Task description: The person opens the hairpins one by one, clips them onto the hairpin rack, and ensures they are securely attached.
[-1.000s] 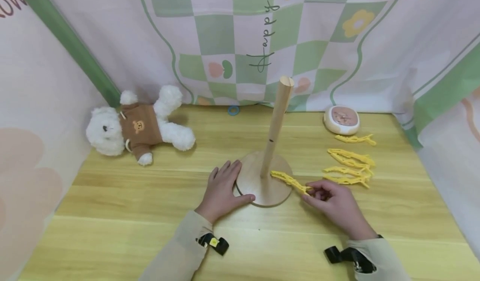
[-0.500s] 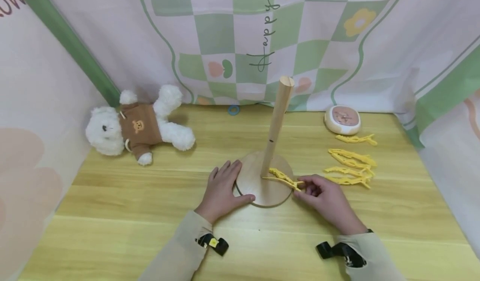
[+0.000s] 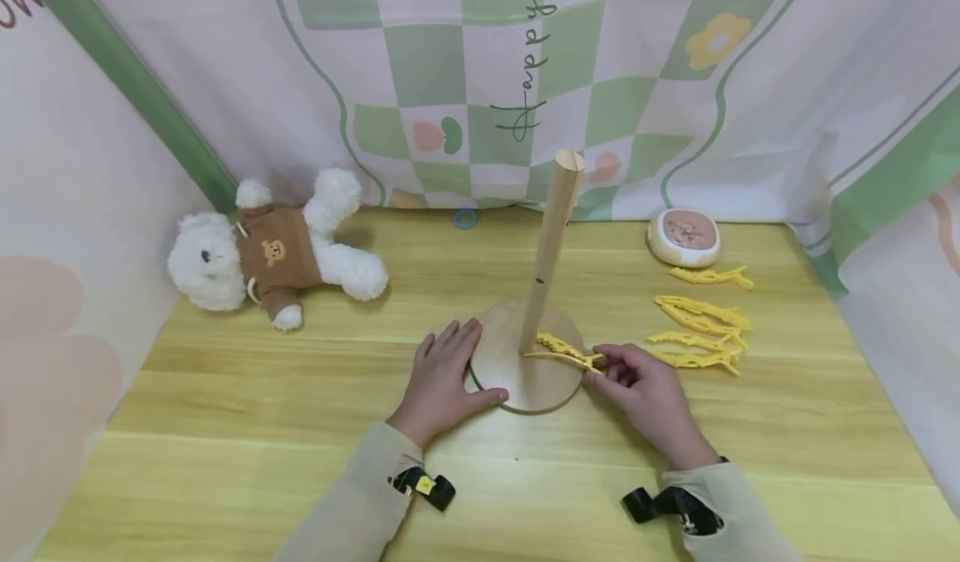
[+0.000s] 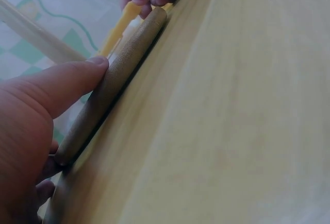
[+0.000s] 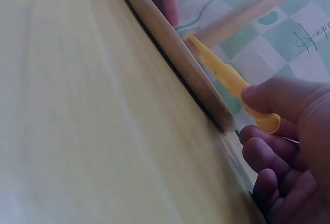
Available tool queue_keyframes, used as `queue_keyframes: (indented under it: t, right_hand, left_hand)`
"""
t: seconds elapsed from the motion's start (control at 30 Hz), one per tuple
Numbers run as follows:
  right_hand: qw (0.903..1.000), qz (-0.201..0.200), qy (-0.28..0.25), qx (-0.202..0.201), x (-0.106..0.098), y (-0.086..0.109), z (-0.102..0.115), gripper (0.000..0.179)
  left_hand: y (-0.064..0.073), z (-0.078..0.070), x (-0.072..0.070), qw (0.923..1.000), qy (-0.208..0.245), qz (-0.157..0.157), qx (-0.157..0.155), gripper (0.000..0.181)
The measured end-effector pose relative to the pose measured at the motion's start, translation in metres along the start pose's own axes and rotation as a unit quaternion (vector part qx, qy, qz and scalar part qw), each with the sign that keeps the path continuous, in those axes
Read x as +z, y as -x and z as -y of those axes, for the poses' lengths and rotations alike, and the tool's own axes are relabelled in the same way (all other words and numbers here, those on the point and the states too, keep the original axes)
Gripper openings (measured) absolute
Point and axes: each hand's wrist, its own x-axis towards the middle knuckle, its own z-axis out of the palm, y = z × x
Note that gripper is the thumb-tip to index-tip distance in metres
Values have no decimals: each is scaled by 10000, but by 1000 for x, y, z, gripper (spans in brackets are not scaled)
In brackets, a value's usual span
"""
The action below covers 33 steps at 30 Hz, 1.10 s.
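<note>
A wooden post [image 3: 551,245] stands upright on a round wooden base [image 3: 498,366]. My left hand [image 3: 446,383] rests at the base's left edge, its fingers fairly straight; in the left wrist view the thumb [image 4: 77,82] presses on the rim [image 4: 111,87]. With my right hand [image 3: 648,399] I pinch the tail of a yellow alligator hair clip [image 3: 568,359] between thumb and fingers. The clip's jaws are spread, one tip at the front of the post's foot, the other toward its back. Whether they touch the post I cannot tell.
Several yellow hair clips [image 3: 697,347] lie at the right, with one more clip [image 3: 711,276] behind them. A small white clock [image 3: 684,237] stands farther back. At the left lies a white plush toy [image 3: 281,249]. A blue ring [image 3: 465,218] is near the back curtain [image 3: 427,70].
My right hand has moved left and slightly away from me with the hair clip, squeezing its jaws apart by the post's foot. The left hand has stayed on the base.
</note>
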Motion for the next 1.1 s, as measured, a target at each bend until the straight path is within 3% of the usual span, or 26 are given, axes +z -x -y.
queue_keyframes:
  t: [1.1]
  right_hand:
    - [9986,240,415,-210,9,-11,6,33]
  left_hand:
    - [-1,1,2,9999,-131,25,52,105]
